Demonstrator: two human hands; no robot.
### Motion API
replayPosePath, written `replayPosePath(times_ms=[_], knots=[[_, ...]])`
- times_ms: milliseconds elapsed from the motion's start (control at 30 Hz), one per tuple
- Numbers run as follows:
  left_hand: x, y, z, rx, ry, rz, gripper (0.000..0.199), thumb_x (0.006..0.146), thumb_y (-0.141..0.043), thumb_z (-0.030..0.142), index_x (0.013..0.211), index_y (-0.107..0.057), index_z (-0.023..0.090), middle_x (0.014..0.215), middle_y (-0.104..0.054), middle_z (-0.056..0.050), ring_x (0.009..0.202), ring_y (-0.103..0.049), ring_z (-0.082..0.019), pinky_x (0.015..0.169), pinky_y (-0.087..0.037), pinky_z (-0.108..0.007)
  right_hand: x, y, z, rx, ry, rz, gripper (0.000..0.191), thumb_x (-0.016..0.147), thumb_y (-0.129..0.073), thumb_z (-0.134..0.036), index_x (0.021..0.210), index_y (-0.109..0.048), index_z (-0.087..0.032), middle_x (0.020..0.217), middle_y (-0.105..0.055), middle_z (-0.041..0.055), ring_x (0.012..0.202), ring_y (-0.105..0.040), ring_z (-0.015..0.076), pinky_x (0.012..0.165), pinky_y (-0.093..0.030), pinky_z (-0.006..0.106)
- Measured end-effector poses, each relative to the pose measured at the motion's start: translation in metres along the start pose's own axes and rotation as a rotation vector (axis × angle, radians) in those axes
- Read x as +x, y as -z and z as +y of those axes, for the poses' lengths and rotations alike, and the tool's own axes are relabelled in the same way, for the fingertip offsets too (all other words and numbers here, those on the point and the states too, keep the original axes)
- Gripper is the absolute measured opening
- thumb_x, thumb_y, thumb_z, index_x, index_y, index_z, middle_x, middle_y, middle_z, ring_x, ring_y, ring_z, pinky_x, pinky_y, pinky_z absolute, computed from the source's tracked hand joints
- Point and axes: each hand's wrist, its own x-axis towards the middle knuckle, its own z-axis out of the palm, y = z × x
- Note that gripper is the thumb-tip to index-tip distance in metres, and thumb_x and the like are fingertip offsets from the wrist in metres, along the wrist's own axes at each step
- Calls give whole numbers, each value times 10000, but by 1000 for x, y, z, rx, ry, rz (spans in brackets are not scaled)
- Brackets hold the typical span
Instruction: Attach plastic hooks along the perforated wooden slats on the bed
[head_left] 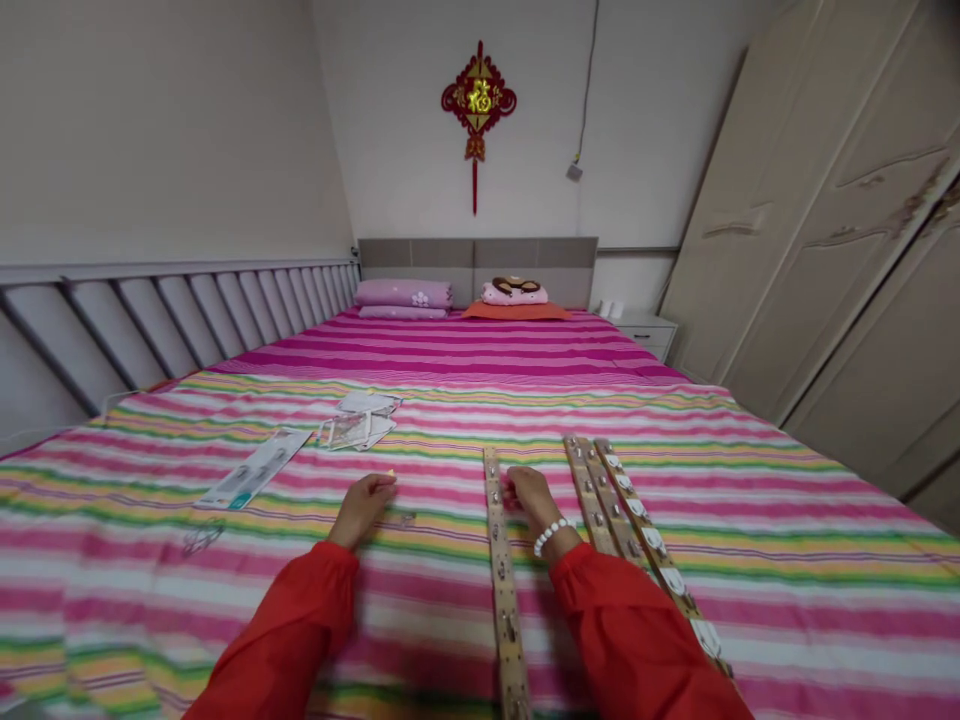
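A long narrow wooden strip [504, 580] with metal clips along it lies on the striped sheet, pointing away from me. My right hand [531, 492], with a white bead bracelet [553, 535] at the wrist, is at the strip's right edge near its far end, fingers curled; what they hold, if anything, is hidden. Left of the strip, my left hand [365, 500] is pinched on a tiny yellowish piece [391, 473], too small to name. Just right of that hand, a small metal piece [407, 520] lies on the sheet.
More wooden strips [592, 490] lie to the right, one bearing white pieces [653, 541]. On the left are a clear packet [255, 468], a pile of papers and plastic [360, 420] and loose metal rings [202, 537]. Pillows [403, 294] rest by the headboard [525, 262].
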Motion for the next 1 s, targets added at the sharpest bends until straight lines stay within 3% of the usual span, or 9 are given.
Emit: replayPosePath(times_ms=[167, 333, 500, 700, 767, 867, 1000], knots=[[-21, 1, -34, 153, -99, -7, 420, 449, -791, 388, 784, -692, 157, 737, -684, -43, 722, -622, -198, 685, -477, -299, -37, -14, -15, 7, -31, -77, 119, 621, -560, -243, 527, -540, -173, 447, -513, -30, 400, -424, 81, 404, -314, 205], [-27, -12, -36, 487, -282, -42, 172, 574, -719, 210, 745, -714, 187, 794, -687, -63, 816, -618, -227, 809, -448, -338, -62, -23, -18, 29, -24, -154, 146, 616, -601, -299, 557, -580, -167, 460, -523, -33, 412, -431, 88, 405, -298, 213], [-24, -13, -38, 770, -269, -67, 72, 663, -643, 127, 701, -675, 178, 772, -658, -44, 811, -601, -201, 792, -429, -307, -77, -20, -12, 20, -40, -211, 191, 615, -631, -339, 556, -570, -168, 464, -522, -33, 418, -437, 88, 405, -287, 213], [-23, -15, -30, 980, -198, -92, 297, 681, -637, 106, 967, -658, 184, 1047, -651, -74, 998, -566, -217, 840, -399, -302, -86, -22, -11, -5, -62, -229, 157, 611, -623, -314, 607, -583, -163, 490, -536, -36, 433, -455, 87, 418, -290, 209], [-20, -15, -24, 1008, -172, -123, 265, 648, -660, 106, 900, -662, 189, 1037, -648, -67, 1008, -559, -225, 826, -399, -299, -87, -25, -11, -38, -74, -250, 149, 605, -611, -308, 601, -583, -162, 500, -548, -30, 441, -476, 95, 419, -299, 212], [-16, -12, -20, 944, -144, -135, 209, 577, -689, 96, 758, -622, 177, 861, -642, -30, 868, -575, -194, 735, -402, -268, -87, -27, -9, -69, -65, -274, 152, 611, -591, -309, 582, -577, -160, 510, -563, -22, 430, -476, 93, 417, -297, 216], [-17, -11, -21, 546, -111, -171, 180, 568, -700, 193, 672, -553, 181, 589, -542, 53, 615, -526, -129, 606, -383, -241, -86, -23, -7, -66, -32, -284, 139, 607, -595, -296, 588, -588, -159, 499, -548, -34, 426, -465, 89, 433, -309, 222]])
